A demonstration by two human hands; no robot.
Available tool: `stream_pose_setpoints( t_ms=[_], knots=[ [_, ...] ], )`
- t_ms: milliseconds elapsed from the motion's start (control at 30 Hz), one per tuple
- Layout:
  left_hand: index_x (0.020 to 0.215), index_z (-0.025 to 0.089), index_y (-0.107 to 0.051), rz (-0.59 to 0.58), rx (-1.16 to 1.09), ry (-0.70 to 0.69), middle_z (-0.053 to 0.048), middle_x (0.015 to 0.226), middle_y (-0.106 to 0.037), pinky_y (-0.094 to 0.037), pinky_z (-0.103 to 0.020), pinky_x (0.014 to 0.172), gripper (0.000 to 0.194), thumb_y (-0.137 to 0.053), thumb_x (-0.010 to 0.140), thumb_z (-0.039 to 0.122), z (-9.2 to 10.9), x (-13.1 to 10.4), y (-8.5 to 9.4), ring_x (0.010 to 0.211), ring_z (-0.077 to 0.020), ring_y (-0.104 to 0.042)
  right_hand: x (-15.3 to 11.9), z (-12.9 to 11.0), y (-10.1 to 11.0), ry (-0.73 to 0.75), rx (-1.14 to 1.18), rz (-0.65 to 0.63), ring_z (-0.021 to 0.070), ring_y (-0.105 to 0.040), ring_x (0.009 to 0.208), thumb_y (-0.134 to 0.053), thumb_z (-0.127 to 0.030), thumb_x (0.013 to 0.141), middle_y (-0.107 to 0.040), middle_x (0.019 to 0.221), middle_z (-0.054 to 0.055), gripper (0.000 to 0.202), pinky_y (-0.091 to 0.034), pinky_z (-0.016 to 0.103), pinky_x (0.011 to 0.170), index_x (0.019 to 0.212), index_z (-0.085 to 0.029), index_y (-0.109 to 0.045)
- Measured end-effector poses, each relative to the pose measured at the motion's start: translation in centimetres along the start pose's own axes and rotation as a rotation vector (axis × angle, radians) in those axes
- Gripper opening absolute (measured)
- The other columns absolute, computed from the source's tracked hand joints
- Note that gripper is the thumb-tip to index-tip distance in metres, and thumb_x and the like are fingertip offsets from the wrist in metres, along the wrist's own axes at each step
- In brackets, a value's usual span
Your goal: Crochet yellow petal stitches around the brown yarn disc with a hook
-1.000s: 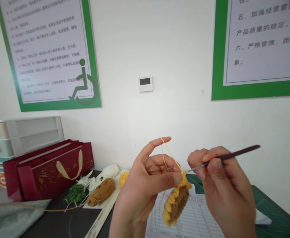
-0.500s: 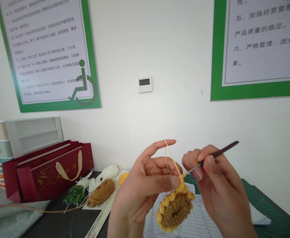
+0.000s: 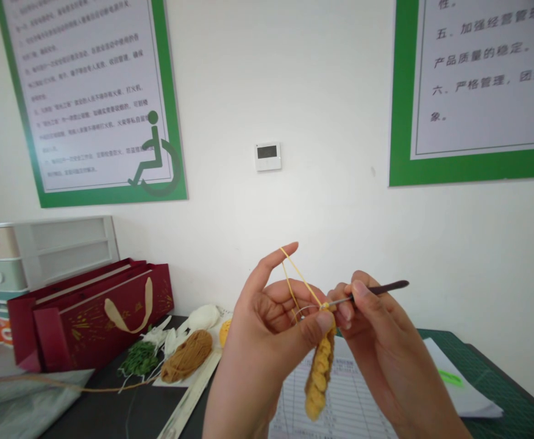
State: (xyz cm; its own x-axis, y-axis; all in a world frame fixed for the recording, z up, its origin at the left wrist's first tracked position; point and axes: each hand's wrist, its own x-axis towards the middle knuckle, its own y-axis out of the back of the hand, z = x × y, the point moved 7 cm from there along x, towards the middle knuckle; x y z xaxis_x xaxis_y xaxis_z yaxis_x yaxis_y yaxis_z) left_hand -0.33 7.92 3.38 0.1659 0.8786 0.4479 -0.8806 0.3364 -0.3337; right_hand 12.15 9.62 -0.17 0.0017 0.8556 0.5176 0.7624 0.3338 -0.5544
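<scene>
A yellow and brown crocheted piece [image 3: 320, 372] hangs edge-on below the fingertips of my left hand [image 3: 267, 329], whose thumb and fingers pinch its top. Yellow yarn [image 3: 301, 272] loops over the raised left index finger and runs down to the piece. My right hand [image 3: 381, 335] is closed on a crochet hook [image 3: 386, 288] with a dark handle. The hook's metal tip meets the top of the piece, close to the left thumb. A thin pale strand curves beside the left fingers.
Printed sheets [image 3: 349, 396] lie under the hands on a green cutting mat [image 3: 491, 378]. To the left are a brown yarn skein [image 3: 187, 356], green yarn [image 3: 139, 358], white yarn [image 3: 203, 317], a red gift bag [image 3: 88, 317] and a drawer unit [image 3: 66, 247].
The crocheted piece has turned from showing its round brown face to edge-on. Both hands have moved left, and the hook lies flatter, with its tip at the top stitches.
</scene>
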Motion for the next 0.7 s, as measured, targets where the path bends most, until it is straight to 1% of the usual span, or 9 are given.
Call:
stream_pose_setpoints(
  t_ms=[133,333,533,700],
  knots=[
    [0.144,0.02,-0.049,-0.018,-0.048,0.013,0.0,0.079,-0.072,-0.05,-0.024,0.07,0.084,-0.089,0.072,0.008,0.0,0.1,0.0,0.071,-0.0129,-0.065,-0.1,0.4,-0.2,-0.031,0.029,-0.02,0.0137,-0.05,0.07,-0.062,-0.04,0.097,-0.056,0.069,-0.002,0.035,-0.046,0.026,0.071,0.069,-0.021,-0.057],
    [0.144,0.02,-0.05,-0.063,-0.097,0.072,0.002,0.077,-0.069,-0.05,-0.023,0.069,0.086,-0.091,0.069,0.008,-0.2,0.3,-0.1,0.068,-0.0109,-0.063,0.0,0.4,-0.5,-0.076,0.055,-0.07,0.0131,-0.046,0.069,-0.061,-0.039,0.098,-0.054,0.068,-0.002,0.035,-0.044,0.024,0.068,0.068,-0.021,-0.058],
    [0.148,0.024,-0.046,-0.036,-0.001,-0.03,0.002,0.076,-0.068,-0.05,-0.026,0.069,0.091,-0.089,0.07,0.006,0.1,0.1,-0.1,0.07,-0.0137,-0.063,-0.1,0.0,-0.2,-0.097,0.011,-0.054,0.0138,-0.043,0.067,-0.062,-0.04,0.097,-0.052,0.066,-0.002,0.037,-0.04,0.025,0.066,0.066,-0.021,-0.055],
    [0.153,0.03,-0.042,-0.086,0.002,-0.074,0.003,0.076,-0.068,-0.051,-0.026,0.07,0.095,-0.087,0.073,0.006,-0.2,0.1,-0.3,0.071,-0.0142,-0.063,-0.2,-0.7,0.0,-0.058,-0.063,-0.068,0.0148,-0.041,0.066,-0.061,-0.041,0.097,-0.05,0.064,-0.002,0.038,-0.038,0.027,0.066,0.066,-0.021,-0.051]
  ],
)
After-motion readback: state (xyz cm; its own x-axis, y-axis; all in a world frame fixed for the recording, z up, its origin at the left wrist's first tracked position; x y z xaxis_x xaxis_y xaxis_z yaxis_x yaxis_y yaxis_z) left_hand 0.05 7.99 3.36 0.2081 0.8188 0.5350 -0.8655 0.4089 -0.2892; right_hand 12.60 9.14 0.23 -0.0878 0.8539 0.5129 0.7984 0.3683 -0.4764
